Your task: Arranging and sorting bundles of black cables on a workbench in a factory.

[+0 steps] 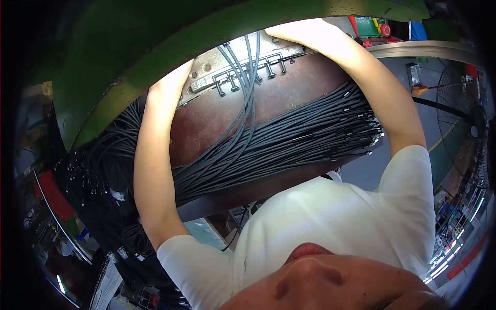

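Observation:
My left hand (179,76) reaches up under a curved green machine frame (155,57), which hides its fingers. On the other side, my right hand (292,32) goes in at the far edge of a metal mould plate (209,67); it is washed out by bright light and its fingertips are hidden. Between my hands, several dark cables (248,77) run down from the plate. A black branched plastic runner (232,78) with short prongs lies along the plate's near edge. Whether either hand grips anything cannot be seen.
A thick bundle of black cables (289,134) lies across the brown table (201,124) between my forearms. More cables (98,160) hang at the left. At the far right are a red push button (385,30), an orange-handled tool (421,90) and a caged fan (473,132).

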`<state>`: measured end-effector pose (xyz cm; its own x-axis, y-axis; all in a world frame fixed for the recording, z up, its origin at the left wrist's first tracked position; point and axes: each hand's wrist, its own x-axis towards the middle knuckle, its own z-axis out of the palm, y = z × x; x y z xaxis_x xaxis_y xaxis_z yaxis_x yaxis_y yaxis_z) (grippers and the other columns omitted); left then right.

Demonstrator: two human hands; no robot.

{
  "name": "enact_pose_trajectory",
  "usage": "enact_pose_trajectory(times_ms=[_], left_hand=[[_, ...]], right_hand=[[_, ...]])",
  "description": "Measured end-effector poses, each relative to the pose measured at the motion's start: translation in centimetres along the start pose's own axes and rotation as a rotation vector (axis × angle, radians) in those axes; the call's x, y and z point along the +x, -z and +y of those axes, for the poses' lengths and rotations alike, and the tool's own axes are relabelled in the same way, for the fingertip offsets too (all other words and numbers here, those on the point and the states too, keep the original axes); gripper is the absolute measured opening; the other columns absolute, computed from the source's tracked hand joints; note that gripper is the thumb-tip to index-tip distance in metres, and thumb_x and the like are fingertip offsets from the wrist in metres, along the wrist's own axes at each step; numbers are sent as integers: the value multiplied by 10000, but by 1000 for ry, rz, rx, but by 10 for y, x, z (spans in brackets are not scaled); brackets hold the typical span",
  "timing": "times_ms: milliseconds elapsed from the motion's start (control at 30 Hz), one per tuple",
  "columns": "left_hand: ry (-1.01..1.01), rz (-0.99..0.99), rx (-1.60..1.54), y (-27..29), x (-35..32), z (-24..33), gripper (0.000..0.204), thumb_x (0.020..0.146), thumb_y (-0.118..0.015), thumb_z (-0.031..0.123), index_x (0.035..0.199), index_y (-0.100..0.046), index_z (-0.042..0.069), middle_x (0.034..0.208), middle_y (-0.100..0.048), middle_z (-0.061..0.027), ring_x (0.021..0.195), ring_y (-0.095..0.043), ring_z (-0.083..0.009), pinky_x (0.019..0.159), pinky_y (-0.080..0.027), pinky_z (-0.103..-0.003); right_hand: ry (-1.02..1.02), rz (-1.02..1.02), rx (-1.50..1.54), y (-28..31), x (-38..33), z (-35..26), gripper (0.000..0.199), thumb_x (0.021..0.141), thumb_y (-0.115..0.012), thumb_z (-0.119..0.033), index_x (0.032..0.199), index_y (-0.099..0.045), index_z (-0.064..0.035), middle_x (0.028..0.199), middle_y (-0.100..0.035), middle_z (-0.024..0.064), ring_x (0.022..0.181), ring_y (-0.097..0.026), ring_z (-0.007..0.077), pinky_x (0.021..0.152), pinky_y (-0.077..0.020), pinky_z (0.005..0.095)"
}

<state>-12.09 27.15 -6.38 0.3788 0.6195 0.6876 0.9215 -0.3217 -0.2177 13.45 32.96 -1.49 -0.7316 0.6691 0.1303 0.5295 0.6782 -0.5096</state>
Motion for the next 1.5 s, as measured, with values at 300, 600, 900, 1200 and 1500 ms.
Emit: enact_pose_trajectory(times_ms=[300,600,900,1200,1500], left_hand=[[-3,-95,99,5,6,7,302,786,-675,383,834,-686,86,744,-638,-94,631,-604,-271,581,-488,-370],[291,-440,-105,11,25,12,436,791,-659,478,937,-682,67,788,-660,-104,669,-627,-283,593,-510,-377],[470,-213,-336,-12,8,15,473,746,-685,514,907,-703,69,774,-677,-122,693,-648,-281,616,-508,-380],[550,-280,-360,5,27,23,372,747,-700,410,895,-704,68,782,-679,-120,677,-640,-289,617,-505,-377],[301,-6,-179,-18,-3,9,358,698,-748,403,837,-711,75,729,-672,-95,622,-629,-281,571,-496,-367]], right_hand=[[36,47,-28,7,-7,13,246,851,-548,-95,1075,-622,-25,1023,-646,126,939,-605,279,830,-483,334],[50,98,-64,11,-15,16,247,853,-543,-97,1076,-621,-26,1024,-645,126,941,-605,278,830,-484,333],[76,138,-119,11,-15,16,249,855,-537,-99,1077,-620,-27,1024,-645,127,942,-605,277,829,-485,331],[133,171,-150,4,3,15,250,856,-532,-101,1079,-619,-27,1025,-645,127,944,-605,275,829,-486,330],[179,219,-157,2,4,22,252,858,-526,-103,1080,-618,-28,1026,-645,128,946,-605,274,829,-487,329]])
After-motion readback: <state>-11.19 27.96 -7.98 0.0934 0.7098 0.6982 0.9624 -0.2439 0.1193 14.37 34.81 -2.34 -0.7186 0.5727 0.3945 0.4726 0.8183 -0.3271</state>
